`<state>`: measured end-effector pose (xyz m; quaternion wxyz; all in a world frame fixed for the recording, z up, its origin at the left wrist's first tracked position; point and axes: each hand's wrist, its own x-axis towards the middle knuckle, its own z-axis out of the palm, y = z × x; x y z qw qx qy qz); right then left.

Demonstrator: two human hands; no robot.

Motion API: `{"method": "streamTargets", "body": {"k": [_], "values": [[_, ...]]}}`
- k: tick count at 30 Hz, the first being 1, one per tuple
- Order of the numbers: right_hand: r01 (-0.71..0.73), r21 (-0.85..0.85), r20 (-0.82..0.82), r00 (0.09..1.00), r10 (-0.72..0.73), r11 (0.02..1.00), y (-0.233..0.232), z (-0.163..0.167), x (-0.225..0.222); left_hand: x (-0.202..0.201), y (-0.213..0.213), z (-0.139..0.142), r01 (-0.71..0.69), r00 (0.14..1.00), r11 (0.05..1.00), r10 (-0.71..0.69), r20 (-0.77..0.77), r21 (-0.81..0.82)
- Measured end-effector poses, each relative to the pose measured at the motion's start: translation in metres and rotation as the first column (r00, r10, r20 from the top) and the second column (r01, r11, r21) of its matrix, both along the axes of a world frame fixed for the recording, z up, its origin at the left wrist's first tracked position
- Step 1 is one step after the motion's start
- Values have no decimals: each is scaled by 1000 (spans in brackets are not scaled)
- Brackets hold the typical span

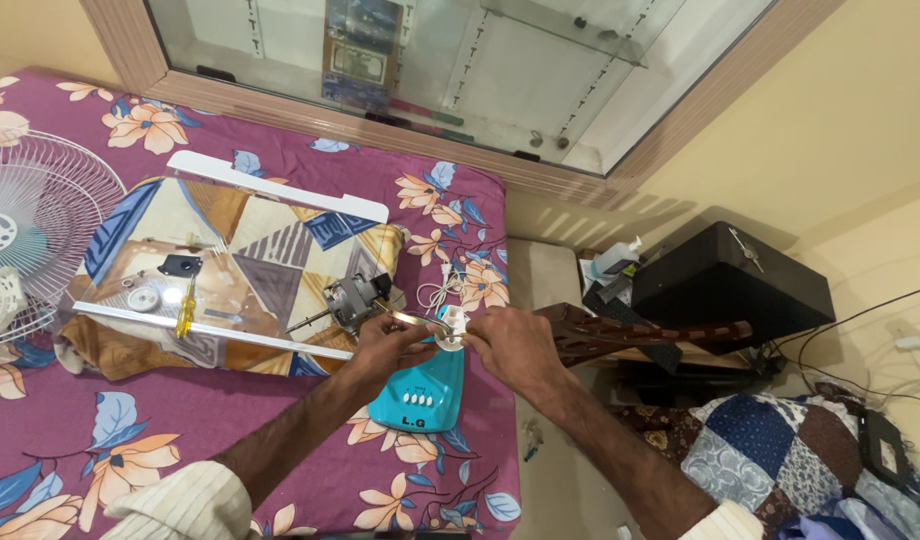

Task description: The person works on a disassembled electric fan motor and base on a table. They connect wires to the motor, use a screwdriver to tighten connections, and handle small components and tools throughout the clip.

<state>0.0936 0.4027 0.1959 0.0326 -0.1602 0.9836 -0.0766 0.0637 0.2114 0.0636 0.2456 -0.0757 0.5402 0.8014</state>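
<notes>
My left hand [392, 343] and my right hand [515, 345] meet over a small white part [450, 333] above the teal fan base panel [425, 390]. The left hand pinches a thin metal tool [412, 320] whose tip points at the white part. My right hand grips the white part from the right. Just behind my hands the grey fan motor [352, 301], with its shaft pointing left, lies on the clear plastic sheet [230, 290]. A white cord [438, 292] trails beside the motor.
A yellow-handled screwdriver [186, 308] and small black and round parts lie on the clear sheet. A white fan grille [35, 225] sits at far left on the floral purple bedcover [130, 420]. A black box [730, 280], a carved wooden piece [640, 335] and a patchwork quilt [770, 440] are at right.
</notes>
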Motion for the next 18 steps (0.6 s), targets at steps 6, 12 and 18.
{"method": "streamTargets", "body": {"k": [6, 12, 18], "values": [[-174, 109, -137, 973, 188, 979, -5, -4, 0, 0, 2, -6, 3, 1000, 1000, -3, -8, 30], [-471, 380, -142, 821, 553, 796, -9, -8, -6, -5, 7, -18, -8, 1000, 997, 11, -28, 77], [-515, 583, -72, 737, 672, 628, -4, -15, -18, -8, 10, -23, -2, 1000, 995, 3, -16, 98]]}}
